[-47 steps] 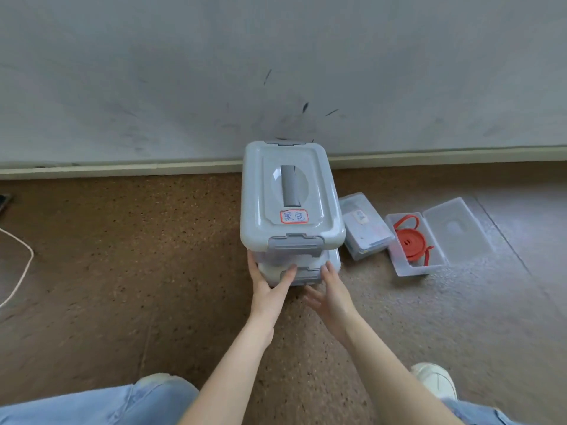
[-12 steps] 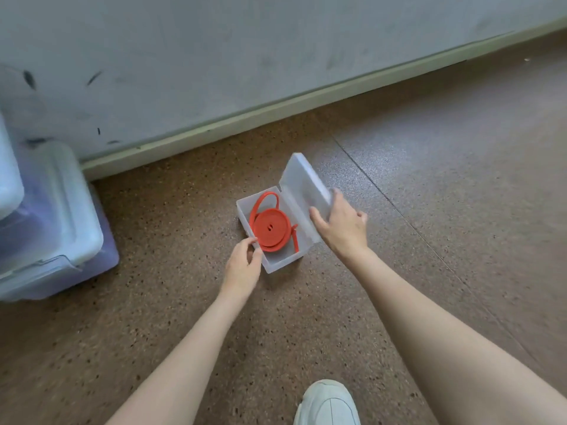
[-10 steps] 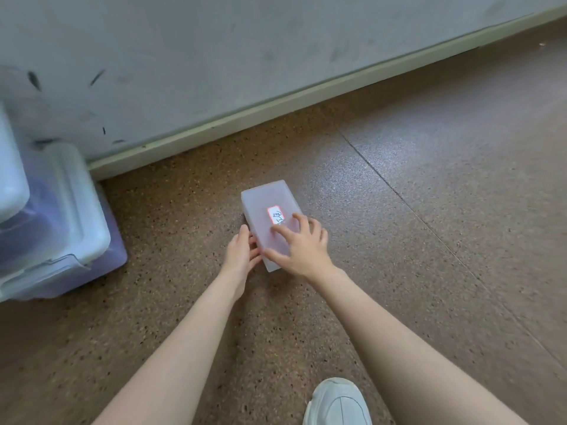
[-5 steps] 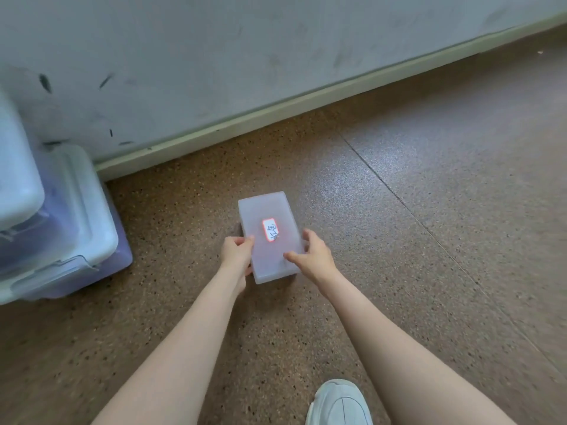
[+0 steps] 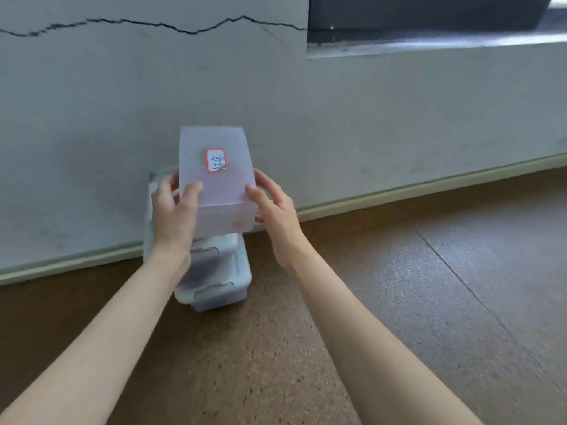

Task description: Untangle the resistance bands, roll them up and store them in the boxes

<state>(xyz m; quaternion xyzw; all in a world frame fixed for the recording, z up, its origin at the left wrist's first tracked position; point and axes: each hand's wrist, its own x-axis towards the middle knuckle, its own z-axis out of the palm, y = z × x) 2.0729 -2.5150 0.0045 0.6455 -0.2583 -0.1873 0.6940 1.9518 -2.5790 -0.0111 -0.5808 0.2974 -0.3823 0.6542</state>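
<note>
A small frosted plastic box (image 5: 221, 191) with a red-bordered label on its closed lid is held in the air in front of the wall. My left hand (image 5: 175, 213) grips its left side and my right hand (image 5: 276, 210) grips its right side. The red resistance band is not visible through the closed box. Directly below and behind the box stands a stack of larger grey-lidded storage boxes (image 5: 217, 277) on the floor, partly hidden by the small box and my left hand.
A grey wall with a long crack rises right behind the stack, with a pale skirting board (image 5: 429, 185) along its foot. A dark window opening (image 5: 429, 19) sits at the upper right. Brown speckled floor (image 5: 399, 302) spreads to the right and front.
The lid was shut over the red band, then both hands took the small box by its sides and lifted it off the floor to above the stacked boxes. The view swung left and up.
</note>
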